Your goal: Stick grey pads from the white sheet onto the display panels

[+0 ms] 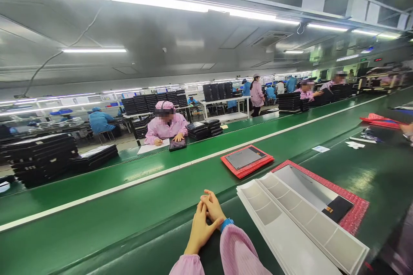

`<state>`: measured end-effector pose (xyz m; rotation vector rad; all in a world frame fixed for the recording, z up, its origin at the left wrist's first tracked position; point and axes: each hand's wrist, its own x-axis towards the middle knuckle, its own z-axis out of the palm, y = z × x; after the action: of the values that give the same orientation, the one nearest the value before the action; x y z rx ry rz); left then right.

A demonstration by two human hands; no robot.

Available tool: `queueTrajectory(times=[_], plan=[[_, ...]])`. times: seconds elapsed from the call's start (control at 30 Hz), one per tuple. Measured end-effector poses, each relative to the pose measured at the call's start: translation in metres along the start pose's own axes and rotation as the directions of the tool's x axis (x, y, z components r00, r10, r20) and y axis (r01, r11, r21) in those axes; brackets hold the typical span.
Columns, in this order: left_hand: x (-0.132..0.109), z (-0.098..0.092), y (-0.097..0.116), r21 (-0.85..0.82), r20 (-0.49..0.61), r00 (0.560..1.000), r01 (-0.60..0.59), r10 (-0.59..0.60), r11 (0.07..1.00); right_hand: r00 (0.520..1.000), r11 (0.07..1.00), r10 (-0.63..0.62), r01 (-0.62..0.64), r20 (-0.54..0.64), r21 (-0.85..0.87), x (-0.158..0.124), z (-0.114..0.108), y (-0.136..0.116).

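My left hand (200,228) and my right hand (214,209) rest against each other over the near edge of the green conveyor belt. The left hand's fingers are stretched out and its thumb stands apart, crossing near the right wrist. The right hand's fingers are loosely bent and overlap the left fingertips. I see no object in either hand. A blue band (226,224) circles the right wrist. Nearest to the hands, on the right, lie white sheets of grey rectangular labels (290,219). They partly cover a silver display panel (306,187) on red bubble wrap (355,215).
Another panel (243,157) lies on red bubble bags on the belt (129,206). Across it, a co-worker in pink (167,124) writes on paper near stacked black trays (41,157). A hand (407,129) shows at the right edge, near red bags (382,121).
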<state>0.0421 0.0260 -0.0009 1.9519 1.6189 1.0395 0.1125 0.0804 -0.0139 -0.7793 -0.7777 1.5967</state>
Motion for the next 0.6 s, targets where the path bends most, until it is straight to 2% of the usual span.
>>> queueTrajectory(times=[0.1,0.27,0.4,0.6], plan=[[0.000,0.001,-0.002,-0.005,0.002,0.995,-0.096,0.096,0.995,0.989,0.998,-0.049,0.055,-0.137,0.040,0.006,-0.005,0.000],[0.001,0.002,-0.004,-0.017,-0.033,0.995,-0.099,0.098,0.995,0.940,0.990,-0.110,0.132,-0.324,0.047,0.014,-0.012,-0.004],[0.003,0.001,0.002,-0.039,-0.052,0.998,-0.037,0.035,0.999,0.882,0.980,-0.189,0.197,-0.432,-0.026,0.014,-0.017,-0.008],[0.028,0.014,0.007,-0.048,-0.129,0.989,0.072,-0.077,0.996,0.821,0.933,-0.329,0.207,-0.466,-0.294,-0.008,-0.016,-0.011]])
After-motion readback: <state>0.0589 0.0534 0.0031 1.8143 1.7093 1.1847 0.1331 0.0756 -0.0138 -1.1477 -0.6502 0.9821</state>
